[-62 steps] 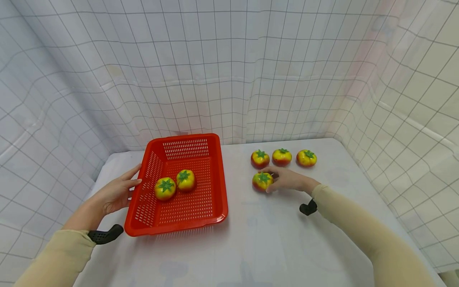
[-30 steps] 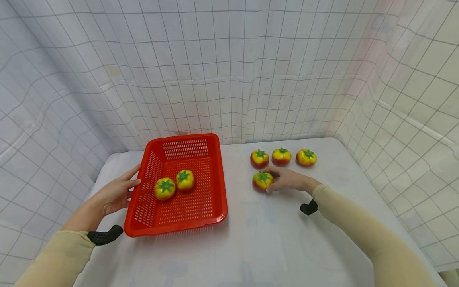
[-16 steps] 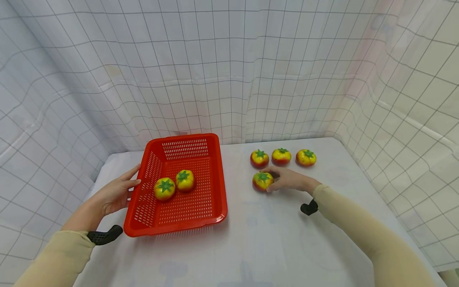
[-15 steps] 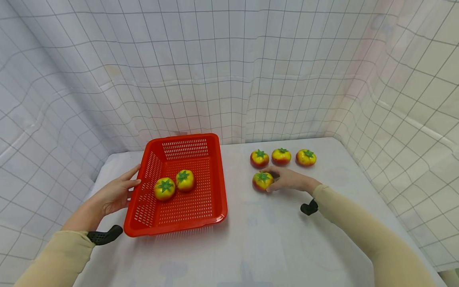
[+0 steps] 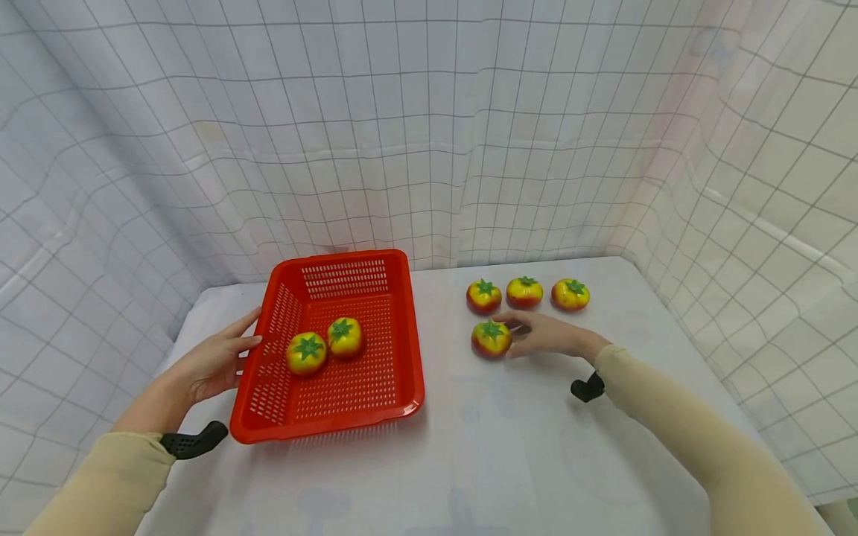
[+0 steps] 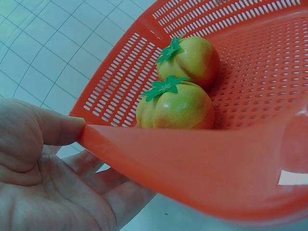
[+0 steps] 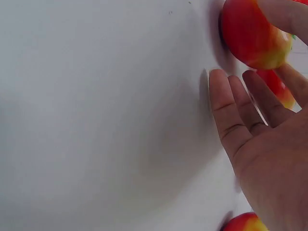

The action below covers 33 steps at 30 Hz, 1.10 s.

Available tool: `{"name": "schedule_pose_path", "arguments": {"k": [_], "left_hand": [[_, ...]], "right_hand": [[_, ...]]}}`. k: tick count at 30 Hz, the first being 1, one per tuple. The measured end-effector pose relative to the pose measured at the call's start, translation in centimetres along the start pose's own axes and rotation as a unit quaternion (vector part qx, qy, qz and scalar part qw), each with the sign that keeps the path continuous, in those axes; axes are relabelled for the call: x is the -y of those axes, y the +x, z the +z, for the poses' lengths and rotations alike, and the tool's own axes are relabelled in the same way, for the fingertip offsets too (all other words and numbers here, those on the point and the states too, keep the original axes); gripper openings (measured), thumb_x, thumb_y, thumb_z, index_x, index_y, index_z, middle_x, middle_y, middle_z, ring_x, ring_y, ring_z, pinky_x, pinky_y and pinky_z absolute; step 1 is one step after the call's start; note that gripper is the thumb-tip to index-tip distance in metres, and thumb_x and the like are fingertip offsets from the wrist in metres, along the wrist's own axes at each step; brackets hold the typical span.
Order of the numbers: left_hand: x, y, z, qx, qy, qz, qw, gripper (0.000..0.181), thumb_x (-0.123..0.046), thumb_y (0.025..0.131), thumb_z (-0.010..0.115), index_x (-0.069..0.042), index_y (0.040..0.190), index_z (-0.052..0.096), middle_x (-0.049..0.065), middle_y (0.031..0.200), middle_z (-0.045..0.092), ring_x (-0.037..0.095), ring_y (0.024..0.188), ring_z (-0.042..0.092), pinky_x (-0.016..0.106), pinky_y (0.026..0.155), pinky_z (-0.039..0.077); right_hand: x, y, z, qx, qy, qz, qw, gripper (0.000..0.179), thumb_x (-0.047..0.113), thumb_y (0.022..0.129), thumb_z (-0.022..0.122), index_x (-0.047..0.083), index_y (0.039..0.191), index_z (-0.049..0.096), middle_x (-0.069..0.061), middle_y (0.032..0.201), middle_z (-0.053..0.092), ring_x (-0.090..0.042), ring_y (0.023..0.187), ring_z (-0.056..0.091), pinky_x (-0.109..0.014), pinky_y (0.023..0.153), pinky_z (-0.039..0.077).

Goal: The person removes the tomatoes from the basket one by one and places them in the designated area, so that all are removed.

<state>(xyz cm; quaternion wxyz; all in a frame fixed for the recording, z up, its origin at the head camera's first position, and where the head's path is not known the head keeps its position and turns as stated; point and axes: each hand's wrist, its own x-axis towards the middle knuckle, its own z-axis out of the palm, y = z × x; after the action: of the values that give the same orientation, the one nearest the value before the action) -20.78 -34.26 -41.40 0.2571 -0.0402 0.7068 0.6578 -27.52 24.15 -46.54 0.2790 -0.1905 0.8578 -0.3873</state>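
Observation:
A red plastic basket (image 5: 414, 350) with slotted walls stands on the left of the table. My left hand (image 5: 209, 366) holds its left rim, the thumb on the edge and the fingers beneath, as the left wrist view shows. Two yellow-red persimmons with green leafy tops, one in front (image 6: 175, 108) and one behind (image 6: 199, 60), sit inside. Right of the basket another persimmon (image 5: 488, 341) rests on the table. My right hand (image 5: 551, 335) lies just right of it, fingers loosely spread; in the right wrist view thumb and index finger flank the fruit without gripping it.
Behind the right hand, three more persimmons stand in a row: left (image 5: 483, 296), middle (image 5: 524, 293) and right (image 5: 570, 295). The white table (image 5: 456, 461) is walled in at the back and sides by checked white curtains (image 5: 429, 134).
My right hand has drawn back slightly to the right, its fingers loosening from the persimmon, which stays in place. The left hand and basket keep their places.

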Motion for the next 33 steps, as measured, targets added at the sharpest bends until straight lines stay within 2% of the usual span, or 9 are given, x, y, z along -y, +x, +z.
{"name": "schedule_pose_path", "arguments": {"k": [8, 12, 17, 23, 28, 33], "left_hand": [[0.1, -0.2, 0.1, -0.001, 0.0, 0.001, 1.0, 0.07, -0.027, 0.113, 0.038, -0.032, 0.163, -0.011, 0.024, 0.162, 0.018, 0.022, 0.112, 0.062, 0.045, 0.092, 0.057], [0.1, -0.2, 0.1, -0.004, -0.003, 0.0, 1.0, 0.071, -0.027, 0.113, 0.039, -0.032, 0.163, -0.01, 0.022, 0.161, 0.022, 0.022, 0.11, 0.063, 0.045, 0.091, 0.057], [0.1, -0.2, 0.1, -0.005, -0.004, -0.001, 1.0, 0.071, -0.027, 0.113, 0.039, -0.032, 0.163, -0.01, 0.023, 0.161, 0.022, 0.021, 0.11, 0.063, 0.045, 0.091, 0.057], [0.1, -0.1, 0.0, -0.003, -0.005, -0.001, 1.0, 0.071, -0.028, 0.113, 0.039, -0.032, 0.163, -0.01, 0.024, 0.162, 0.019, 0.022, 0.111, 0.063, 0.045, 0.091, 0.057], [0.1, -0.1, 0.0, -0.004, -0.003, -0.001, 1.0, 0.07, -0.028, 0.113, 0.039, -0.033, 0.163, -0.01, 0.024, 0.163, 0.018, 0.022, 0.111, 0.062, 0.045, 0.091, 0.057], [0.0, 0.0, -0.1, -0.003, 0.002, 0.002, 1.0, 0.071, -0.028, 0.113, 0.039, -0.032, 0.163, -0.011, 0.024, 0.161, 0.022, 0.022, 0.111, 0.062, 0.045, 0.091, 0.057]], "right_hand": [[-0.7, -1.6, -1.1, -0.017, 0.016, 0.031, 0.9992, 0.068, 0.034, 0.092, 0.075, 0.025, 0.153, 0.046, 0.0, 0.147, 0.053, -0.022, 0.128, 0.052, -0.05, 0.108, 0.043], [-0.1, -2.3, -2.0, -0.035, 0.024, 0.023, 0.9989, 0.066, 0.036, 0.094, 0.074, 0.02, 0.153, 0.047, -0.005, 0.148, 0.052, -0.024, 0.127, 0.054, -0.055, 0.109, 0.041], [1.9, -2.9, -2.8, -0.05, 0.018, -0.008, 0.9986, 0.063, 0.044, 0.093, 0.074, 0.024, 0.148, 0.051, -0.007, 0.147, 0.053, -0.023, 0.127, 0.055, -0.055, 0.109, 0.041], [5.1, -2.9, -3.0, -0.061, 0.01, -0.058, 0.9964, 0.064, 0.041, 0.093, 0.075, 0.023, 0.15, 0.05, -0.006, 0.141, 0.057, -0.025, 0.13, 0.053, -0.049, 0.107, 0.045], [7.8, -2.1, -2.5, -0.046, -0.002, -0.087, 0.9951, 0.067, 0.04, 0.093, 0.075, 0.024, 0.152, 0.048, -0.007, 0.147, 0.052, -0.03, 0.133, 0.048, -0.048, 0.106, 0.045], [10.7, -0.7, -1.6, -0.023, -0.007, -0.112, 0.9934, 0.062, 0.036, 0.093, 0.074, 0.03, 0.15, 0.049, 0.004, 0.143, 0.055, -0.025, 0.131, 0.051, -0.044, 0.104, 0.049]]}}
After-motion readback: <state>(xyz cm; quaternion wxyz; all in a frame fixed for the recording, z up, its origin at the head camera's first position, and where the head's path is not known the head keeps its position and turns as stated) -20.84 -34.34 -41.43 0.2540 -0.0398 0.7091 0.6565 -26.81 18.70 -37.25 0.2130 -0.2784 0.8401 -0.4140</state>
